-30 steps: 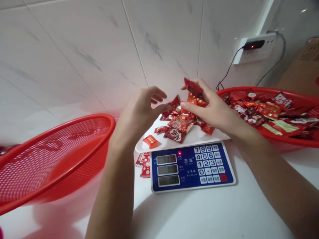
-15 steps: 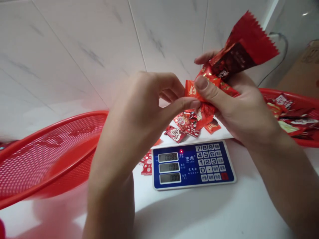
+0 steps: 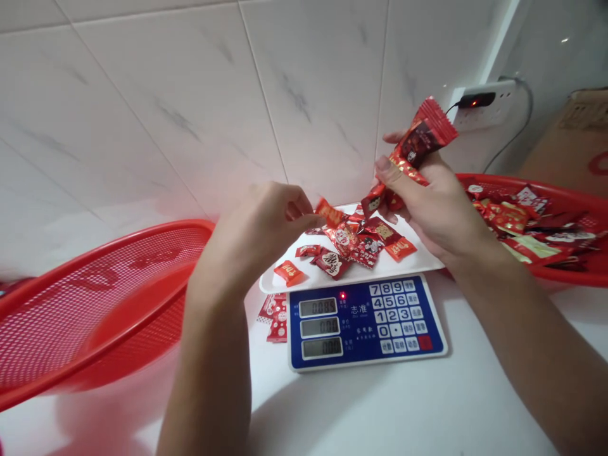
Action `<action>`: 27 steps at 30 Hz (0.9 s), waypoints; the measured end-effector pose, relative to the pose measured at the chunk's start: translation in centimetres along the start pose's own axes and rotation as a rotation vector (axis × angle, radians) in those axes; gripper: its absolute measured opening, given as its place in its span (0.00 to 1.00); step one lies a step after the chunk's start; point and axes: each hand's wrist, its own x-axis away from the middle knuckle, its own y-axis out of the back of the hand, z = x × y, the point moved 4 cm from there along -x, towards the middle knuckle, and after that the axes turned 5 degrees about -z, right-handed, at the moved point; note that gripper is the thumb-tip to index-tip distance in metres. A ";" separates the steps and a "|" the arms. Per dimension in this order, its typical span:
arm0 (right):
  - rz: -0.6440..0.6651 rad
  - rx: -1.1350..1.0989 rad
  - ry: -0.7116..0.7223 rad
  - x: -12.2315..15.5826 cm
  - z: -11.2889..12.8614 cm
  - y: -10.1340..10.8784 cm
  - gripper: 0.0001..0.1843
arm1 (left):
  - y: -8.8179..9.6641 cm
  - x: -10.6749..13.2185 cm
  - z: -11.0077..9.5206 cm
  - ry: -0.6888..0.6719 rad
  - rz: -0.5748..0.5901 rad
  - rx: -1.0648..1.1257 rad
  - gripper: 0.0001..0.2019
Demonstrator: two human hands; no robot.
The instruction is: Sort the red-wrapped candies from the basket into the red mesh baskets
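1. In the head view, an orange sweet (image 3: 330,213) is held by one end in the left hand (image 3: 263,233), over the white tray (image 3: 413,263), the grip being pinched between thumb and fingers
2. A bunch of red packets (image 3: 424,132) is clasped in the right hand (image 3: 434,206), its grip half curled, the thumb laid across them and a serrated wrapper edge left jutting out
3. A gap is left between the two hands, backed by the tiled wall (image 3: 166,101)
4. Loose sweets (image 3: 339,237) are heaped around the tray's middle, with a strip of white surface left along its front edge
5. A blue keypad panel (image 3: 363,329) is set just below that edge, and patterned packets (image 3: 278,323) are seen beside its left end
6. The tray is flanked by a red basket (image 3: 142,233), its rim crossed by the left arm, and by a filled basket (image 3: 565,275), partly hidden by the right forearm
7. A broad stretch of table (image 3: 380,405) is left between the forearms, before the panel
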 end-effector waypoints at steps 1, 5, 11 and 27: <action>0.003 0.010 0.004 0.0 0.0 -0.1 0.29 | -0.1 0.0 0.0 0.005 0.024 -0.012 0.12; 0.050 -0.049 -0.019 0.6 0.9 -0.8 0.30 | 0.5 0.8 -1.5 -0.112 -0.023 0.154 0.12; 0.110 -0.265 -0.070 1.6 2.0 -1.8 0.30 | 1.1 1.7 -3.6 -0.224 -0.082 0.227 0.09; -0.069 -0.241 -0.051 0.9 1.9 -0.6 0.11 | 0.5 0.5 -1.3 -0.077 -0.165 0.106 0.12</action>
